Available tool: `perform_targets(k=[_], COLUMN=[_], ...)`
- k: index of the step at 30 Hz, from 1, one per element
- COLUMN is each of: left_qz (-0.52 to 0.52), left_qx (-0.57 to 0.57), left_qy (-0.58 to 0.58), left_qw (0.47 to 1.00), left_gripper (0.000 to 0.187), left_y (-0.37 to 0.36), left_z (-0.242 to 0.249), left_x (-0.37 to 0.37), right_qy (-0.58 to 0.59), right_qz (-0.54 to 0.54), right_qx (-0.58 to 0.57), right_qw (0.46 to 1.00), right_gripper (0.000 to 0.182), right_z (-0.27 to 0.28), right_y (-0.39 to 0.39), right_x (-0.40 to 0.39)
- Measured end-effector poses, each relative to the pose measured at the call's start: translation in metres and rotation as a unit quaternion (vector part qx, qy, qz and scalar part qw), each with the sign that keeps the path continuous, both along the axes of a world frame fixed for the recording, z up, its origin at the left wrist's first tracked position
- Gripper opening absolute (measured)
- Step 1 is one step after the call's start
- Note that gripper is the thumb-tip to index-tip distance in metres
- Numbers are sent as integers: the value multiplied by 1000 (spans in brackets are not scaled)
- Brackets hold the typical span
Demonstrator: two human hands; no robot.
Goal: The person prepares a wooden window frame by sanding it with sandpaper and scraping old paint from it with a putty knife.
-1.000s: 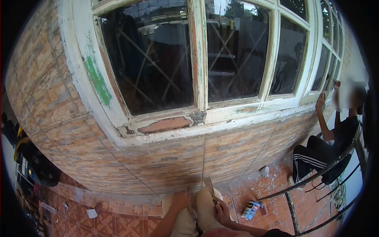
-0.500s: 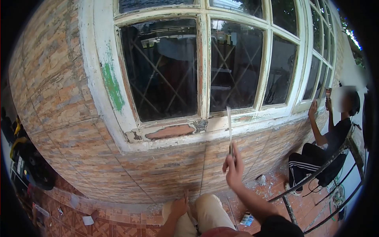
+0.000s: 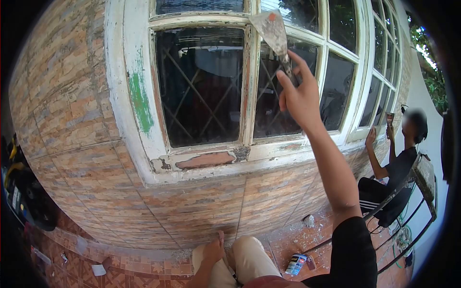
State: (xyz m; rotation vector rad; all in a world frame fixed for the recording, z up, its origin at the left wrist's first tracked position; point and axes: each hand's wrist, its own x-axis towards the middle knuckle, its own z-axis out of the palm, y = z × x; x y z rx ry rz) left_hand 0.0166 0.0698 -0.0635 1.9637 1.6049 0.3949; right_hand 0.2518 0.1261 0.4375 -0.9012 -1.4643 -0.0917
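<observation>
My right hand (image 3: 303, 98) is raised in front of the window and closed around the handle of a putty knife (image 3: 272, 33). The knife's broad, smeared blade points up and left, by the crossing of the window bars. Peeling white paint covers the window frame (image 3: 185, 17), with a green patch (image 3: 139, 103) on its left upright and a bare reddish patch (image 3: 206, 160) on the bottom rail. My left hand (image 3: 211, 250) rests on my knee, fingers stretched out, with nothing visible in it.
Stone-patterned tiles (image 3: 192, 206) cover the wall below the window. At the right, a seated person (image 3: 401, 163) holds another scraper (image 3: 389, 117) near the frame. A metal-framed chair (image 3: 425, 180) stands close by. Paint chips and a small printed pack (image 3: 296, 264) lie on the floor.
My right hand has risen with the putty knife from below the sill to the upper bars, and the blade now shows its flat face. My left hand stays on the knee.
</observation>
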Motion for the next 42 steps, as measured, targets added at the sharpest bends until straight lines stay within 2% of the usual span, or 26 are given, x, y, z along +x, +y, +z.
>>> perform_targets(k=[3,4,7,9,11,12,16,18,21,23,25,26,29,31,33,37,39,40,42], left_qz=[28,28,24,12,6,4,14,22,9,12,15,15,22,22,24,29,25,23,24], left_qx=[35,32,30,29,33,41,60,78,54,57,72,64,69,74,77,82,63,59,82], left_qy=[-30,-33,-13,-23,-24,-25,-43,-47,-25,-23,-28,-21,-27,-28,-23,-35,-31,-31,-49], left_qw=[999,999,999,999,999,999,997,996,998,998,997,998,997,997,996,996,997,998,995], left_gripper=[40,40,39,41,41,41,40,40,35,35,35,36,37,37,39,39,41,41,42], left_y=[-5,-5,-2,-2,-1,-2,-2,-2,-2,-6,-4,-9,-2,2,-3,0,-2,-5,-3], left_z=[3,2,-3,-2,-1,0,-9,-10,-11,-13,-7,0,-4,-7,-9,-17,-9,-8,-5], left_x=[2,2,0,-1,0,0,1,0,-2,-2,-1,-2,3,0,0,1,1,1,3], right_qy=[0,-30,-53,-49,-20,-31,-88,-127,-120,-116,-135,-135,-165,-171,-228,-275,-393,-394,-388], right_qz=[58,21,33,0,29,3,-41,-110,-96,-109,-203,-205,-135,-151,-189,-241,-304,-304,-320], right_qx=[23,16,-19,-28,-70,-43,-58,-55,-46,-66,-238,-235,-29,-21,18,4,43,39,-59], right_qw=[998,999,998,998,997,999,994,984,987,985,940,941,977,973,955,931,867,866,862], right_gripper=[50,51,52,56,59,57,56,55,55,55,50,50,55,55,55,56,50,50,51], right_z=[21,27,40,48,57,58,58,56,57,63,76,74,66,71,73,83,93,93,92], right_y=[6,3,-5,-10,-16,-21,-32,-30,-31,-44,-59,-57,-34,-32,-28,-35,-38,-41,-51], right_x=[2,5,10,10,14,11,6,3,1,-10,-20,-16,-1,-1,3,-8,-13,-18,-37])
